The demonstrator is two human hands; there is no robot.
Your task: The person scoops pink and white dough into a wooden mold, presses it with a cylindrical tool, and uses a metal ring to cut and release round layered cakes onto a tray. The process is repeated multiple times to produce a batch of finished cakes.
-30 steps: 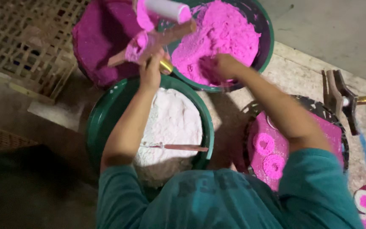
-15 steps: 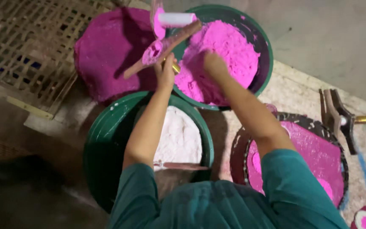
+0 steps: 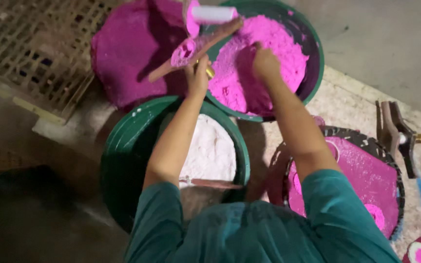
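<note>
Right hand (image 3: 265,62) digs closed fingers into pink powder (image 3: 274,44) in the far basin (image 3: 317,73); left hand (image 3: 198,73) grips a wooden mould (image 3: 196,46), partly filled, still short of full

Left arm: bare from the teal sleeve, stretched forward, nearly straight.
Left hand (image 3: 198,78): fingers curled shut, knuckles up.
Right arm: bare, reaching forward, slightly bent at the elbow.
Right hand (image 3: 265,63): cupped, fingers pointing down, fingertips hidden.
</note>
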